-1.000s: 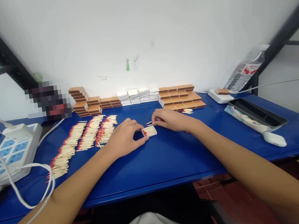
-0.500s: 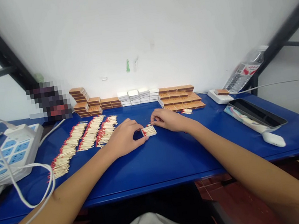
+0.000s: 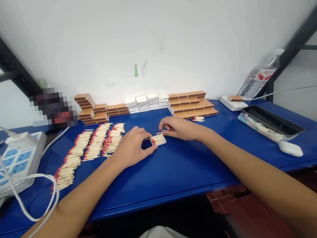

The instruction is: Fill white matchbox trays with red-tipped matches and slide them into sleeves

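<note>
My left hand [image 3: 134, 146] grips the left end of a small white matchbox tray [image 3: 162, 142] between thumb and fingers. Matches [image 3: 158, 139] with red heads toward the left lie in the tray, which rests on the blue table. My right hand [image 3: 179, 127] is at the tray's upper right corner, its thumb by the rim and the index finger raised apart from it. No match shows clearly between those fingers. Left of my left hand, loose matches are laid out in three long rows, the nearest row [image 3: 114, 138] just beyond my knuckles.
Brown matchboxes [image 3: 194, 105] and white trays [image 3: 142, 103] stand stacked along the wall. A few matches [image 3: 198, 119] lie behind my right hand. At left are a power strip [image 3: 13, 164] and white cables; at right, a phone [image 3: 271, 118], a white case [image 3: 290, 148] and a plastic bottle [image 3: 259, 76].
The right thumb and index finger, earlier close together at a match by the tray's upper edge, have parted. My left hand and the tray stay in place.
</note>
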The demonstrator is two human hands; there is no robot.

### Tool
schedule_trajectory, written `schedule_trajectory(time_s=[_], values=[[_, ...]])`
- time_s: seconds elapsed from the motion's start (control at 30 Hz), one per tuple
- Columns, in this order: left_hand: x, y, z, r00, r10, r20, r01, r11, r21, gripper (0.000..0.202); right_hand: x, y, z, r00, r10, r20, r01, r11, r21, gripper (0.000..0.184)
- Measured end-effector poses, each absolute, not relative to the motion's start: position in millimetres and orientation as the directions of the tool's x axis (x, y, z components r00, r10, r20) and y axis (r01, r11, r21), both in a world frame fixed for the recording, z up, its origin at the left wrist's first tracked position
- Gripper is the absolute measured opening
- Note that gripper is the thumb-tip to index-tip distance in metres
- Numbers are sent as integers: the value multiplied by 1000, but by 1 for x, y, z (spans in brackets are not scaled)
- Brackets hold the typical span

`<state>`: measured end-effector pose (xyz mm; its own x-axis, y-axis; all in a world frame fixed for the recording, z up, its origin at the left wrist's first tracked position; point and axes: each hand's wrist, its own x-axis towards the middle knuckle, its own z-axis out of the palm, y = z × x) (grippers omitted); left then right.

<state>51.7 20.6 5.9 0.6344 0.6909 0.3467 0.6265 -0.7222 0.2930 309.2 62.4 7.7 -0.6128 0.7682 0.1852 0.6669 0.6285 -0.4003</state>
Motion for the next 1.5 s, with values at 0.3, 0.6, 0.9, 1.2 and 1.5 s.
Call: schedule_trajectory(time_s=[0.3,0.6,0.9,1.2,1.5], values=[[52,21,5,633,692,348,630,-721,287,26,312,64,7,-591,786,183,687,609,-397,18],[51,22,5,639,685,350,628,-728,277,25,297,44,18,-631,756,177,621,628,-468,19],[51,23,3,636,687,352,632,-725,273,29,314,55,23,-458,855,245,720,518,-462,22],[51,22,5,635,691,345,637,-721,272,28,318,67,11,-481,868,123,790,490,-369,19],[50,21,4,645,683,343,633,-729,262,30,346,76,18,-334,930,154,883,366,-293,18]])
